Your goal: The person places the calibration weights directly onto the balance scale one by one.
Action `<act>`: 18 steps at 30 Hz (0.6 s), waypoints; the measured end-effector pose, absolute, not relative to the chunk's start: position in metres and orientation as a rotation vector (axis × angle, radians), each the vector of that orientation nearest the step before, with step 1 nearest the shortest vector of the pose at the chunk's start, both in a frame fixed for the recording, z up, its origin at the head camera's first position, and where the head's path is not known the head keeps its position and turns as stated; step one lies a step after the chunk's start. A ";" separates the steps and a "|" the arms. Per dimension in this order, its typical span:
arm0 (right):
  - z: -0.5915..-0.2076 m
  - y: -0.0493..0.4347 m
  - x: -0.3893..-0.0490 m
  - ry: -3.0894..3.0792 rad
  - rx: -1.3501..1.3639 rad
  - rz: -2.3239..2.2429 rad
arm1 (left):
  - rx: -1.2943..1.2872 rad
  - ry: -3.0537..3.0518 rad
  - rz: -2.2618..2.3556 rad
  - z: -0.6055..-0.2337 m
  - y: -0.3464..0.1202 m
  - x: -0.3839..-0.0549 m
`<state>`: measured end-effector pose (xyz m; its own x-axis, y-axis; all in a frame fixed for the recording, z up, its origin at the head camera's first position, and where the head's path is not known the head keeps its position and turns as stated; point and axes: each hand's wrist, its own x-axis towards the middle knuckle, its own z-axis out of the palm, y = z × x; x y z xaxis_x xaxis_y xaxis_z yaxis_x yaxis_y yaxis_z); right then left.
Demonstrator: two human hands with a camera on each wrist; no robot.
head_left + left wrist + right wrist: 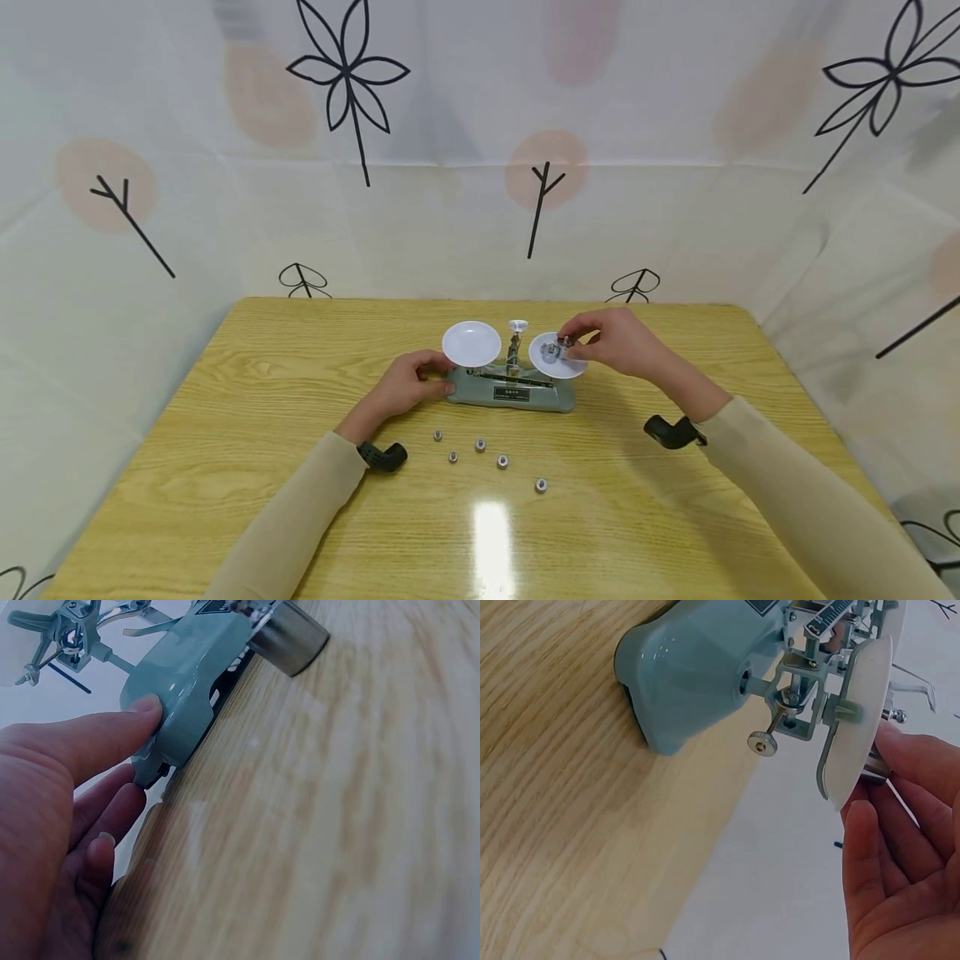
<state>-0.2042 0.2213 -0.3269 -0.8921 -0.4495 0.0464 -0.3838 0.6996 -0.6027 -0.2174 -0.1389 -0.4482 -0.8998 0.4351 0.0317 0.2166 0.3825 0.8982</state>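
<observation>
A grey-green balance scale (512,397) with two white pans stands on the wooden table. At its left end my left hand (401,385) grips the base, thumb on the near side and fingers behind, as the left wrist view shows closely. The left pan (471,342) sits higher and holds nothing. In the right pan (570,367) stand metal weights (550,353). Over that pan my right hand (621,340) pinches a small metal weight (567,342) between thumb and fingers. In the right wrist view, the pan's edge partly hides the weight (875,768).
Several small knobbed metal weights lie scattered in front of the scale, among them a near one (541,485) and one by the left wrist (437,436). The wooden table (247,400) ends at a patterned cloth (465,225) behind.
</observation>
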 end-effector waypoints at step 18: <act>-0.326 0.222 -0.203 2.794 -0.648 -1.010 | 0.590 2.406 1.547 -0.447 -0.139 -0.216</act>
<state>-0.2028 0.2220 -0.3255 -0.9044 -0.4238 0.0488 -0.3570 0.6894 -0.6303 -0.2158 -0.1388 -0.4466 -0.8952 0.4446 0.0311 0.2129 0.3652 0.9063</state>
